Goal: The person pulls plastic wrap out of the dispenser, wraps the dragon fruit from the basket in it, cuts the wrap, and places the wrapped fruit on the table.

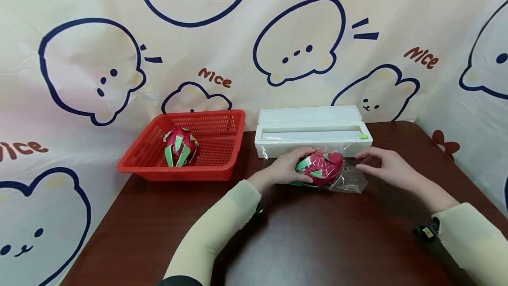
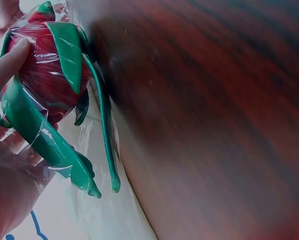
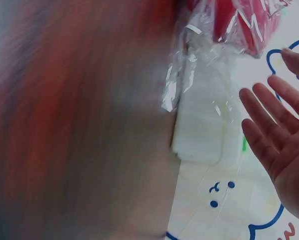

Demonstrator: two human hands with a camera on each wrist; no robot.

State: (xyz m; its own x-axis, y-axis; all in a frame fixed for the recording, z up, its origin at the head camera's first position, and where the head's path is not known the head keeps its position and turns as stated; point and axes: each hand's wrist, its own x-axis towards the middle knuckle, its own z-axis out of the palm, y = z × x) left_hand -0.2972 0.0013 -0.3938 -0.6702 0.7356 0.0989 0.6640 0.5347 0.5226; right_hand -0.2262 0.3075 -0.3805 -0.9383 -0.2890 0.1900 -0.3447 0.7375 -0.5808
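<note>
My left hand (image 1: 286, 167) grips a red dragon fruit (image 1: 326, 165) with green leaf-like scales, thumb on its near side. Clear plastic wrap (image 1: 351, 179) covers the fruit and sticks out loosely on its right; in the left wrist view the film lies tight over the scales (image 2: 67, 57). Just right of that loose film is my right hand (image 1: 386, 167), apart from it, holding nothing. Its fingers are spread and fairly straight in the right wrist view (image 3: 284, 117). Directly behind the fruit stands a white cling film box (image 1: 313, 148) with its lid raised.
A red plastic basket (image 1: 222, 172) stands at the back left, with another dragon fruit (image 1: 180, 147) inside. The dark brown table (image 1: 317, 242) runs to a cartoon-printed cloth (image 1: 238, 47) behind. A small green piece (image 1: 364, 136) sits at the box's right end.
</note>
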